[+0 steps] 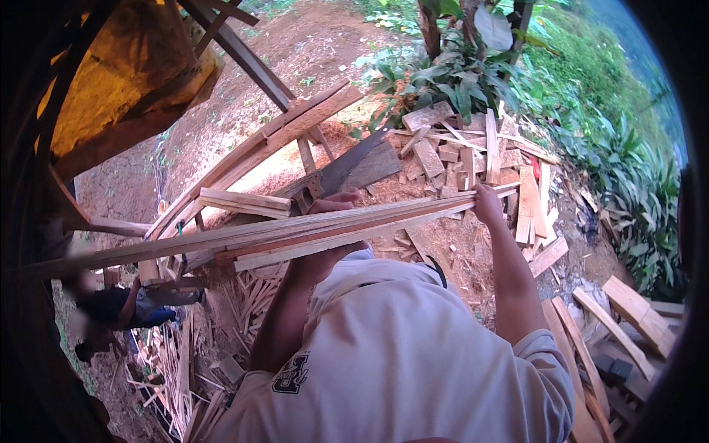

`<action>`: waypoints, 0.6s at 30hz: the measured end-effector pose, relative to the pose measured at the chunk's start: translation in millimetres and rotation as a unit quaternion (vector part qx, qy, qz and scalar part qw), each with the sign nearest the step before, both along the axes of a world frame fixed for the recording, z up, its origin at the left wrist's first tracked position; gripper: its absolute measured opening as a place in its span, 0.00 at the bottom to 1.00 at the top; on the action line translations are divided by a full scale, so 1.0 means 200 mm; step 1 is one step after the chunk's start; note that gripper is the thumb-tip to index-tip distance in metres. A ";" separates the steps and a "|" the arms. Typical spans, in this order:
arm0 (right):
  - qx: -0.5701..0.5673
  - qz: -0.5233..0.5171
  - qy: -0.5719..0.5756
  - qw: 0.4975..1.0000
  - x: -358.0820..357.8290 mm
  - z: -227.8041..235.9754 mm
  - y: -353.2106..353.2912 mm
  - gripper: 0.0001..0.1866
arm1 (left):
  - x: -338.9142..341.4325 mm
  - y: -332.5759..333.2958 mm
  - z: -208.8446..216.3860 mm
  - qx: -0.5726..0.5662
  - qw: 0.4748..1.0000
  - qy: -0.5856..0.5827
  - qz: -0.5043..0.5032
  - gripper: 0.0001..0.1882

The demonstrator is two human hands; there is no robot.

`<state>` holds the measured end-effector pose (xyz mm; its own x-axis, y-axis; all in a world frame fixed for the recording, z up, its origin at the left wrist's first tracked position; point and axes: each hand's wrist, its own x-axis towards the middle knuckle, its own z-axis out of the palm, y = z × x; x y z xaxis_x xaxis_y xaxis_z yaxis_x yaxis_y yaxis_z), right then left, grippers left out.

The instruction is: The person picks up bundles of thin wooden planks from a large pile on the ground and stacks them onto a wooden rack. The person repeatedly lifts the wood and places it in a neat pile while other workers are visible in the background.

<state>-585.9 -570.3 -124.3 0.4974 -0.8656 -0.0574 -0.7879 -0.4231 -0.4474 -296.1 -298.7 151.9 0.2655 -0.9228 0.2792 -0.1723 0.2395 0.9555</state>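
Observation:
Several long, narrow wooden strips lie together in a stack across the front of my body, running from the far left to the right. My left hand is wrapped round the stack near its middle, with fingers over the far side and part of the hand below. At the right end, my right hand grips the strips. Just beyond my left hand, a handsaw with a wooden handle rests against boards on the bench. Short wooden pieces lie on the bench beside it.
A long beam slopes across the workbench. Offcuts are heaped ahead on the right, with more boards at lower right. A co-worker is at the left near thin scraps. A yellow tarp hangs upper left.

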 end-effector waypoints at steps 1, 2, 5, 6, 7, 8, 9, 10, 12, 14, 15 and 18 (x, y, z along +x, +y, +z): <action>-0.012 -0.023 -0.018 0.999 0.02 0.03 0.01 0.28 | 0.00 -0.03 -0.04 0.020 1.000 0.003 0.001 0.27; -0.018 -0.022 -0.010 1.000 0.06 0.05 0.02 0.34 | 0.01 -0.04 -0.08 0.041 0.999 0.009 0.005 0.27; -0.043 0.017 -0.074 0.996 0.24 0.22 0.14 0.51 | 0.04 -0.17 -0.22 0.053 0.995 -0.076 0.032 0.26; -0.027 0.038 -0.106 0.993 0.32 0.31 0.18 0.54 | 0.06 -0.23 -0.27 0.050 0.991 -0.120 0.039 0.26; -0.040 0.062 -0.162 0.984 0.41 0.42 0.21 0.53 | 0.08 -0.28 -0.31 0.055 0.991 -0.116 0.043 0.25; -0.049 0.086 -0.216 0.971 0.50 0.52 0.23 0.53 | 0.11 -0.32 -0.35 0.064 0.991 -0.111 0.048 0.24; -0.054 0.109 -0.267 0.956 0.55 0.57 0.25 0.53 | 0.14 -0.34 -0.36 0.076 0.990 -0.103 0.051 0.23; -0.035 0.123 -0.274 0.953 0.60 0.58 0.22 0.52 | 0.20 -0.40 -0.33 0.106 0.985 -0.134 0.012 0.24; 0.003 0.153 -0.289 0.945 0.69 0.58 0.17 0.50 | 0.26 -0.46 -0.35 0.110 0.991 -0.070 -0.003 0.23; 0.030 0.184 -0.271 0.944 0.81 0.60 0.13 0.49 | 0.35 -0.52 -0.38 0.092 0.993 -0.078 -0.006 0.23; 0.043 0.201 -0.263 0.943 0.87 0.62 0.12 0.48 | 0.39 -0.53 -0.39 0.081 0.991 -0.110 0.001 0.23; 0.075 0.208 -0.198 0.955 1.02 0.61 0.10 0.31 | 0.54 -0.55 -0.42 0.120 0.989 -0.084 -0.018 0.24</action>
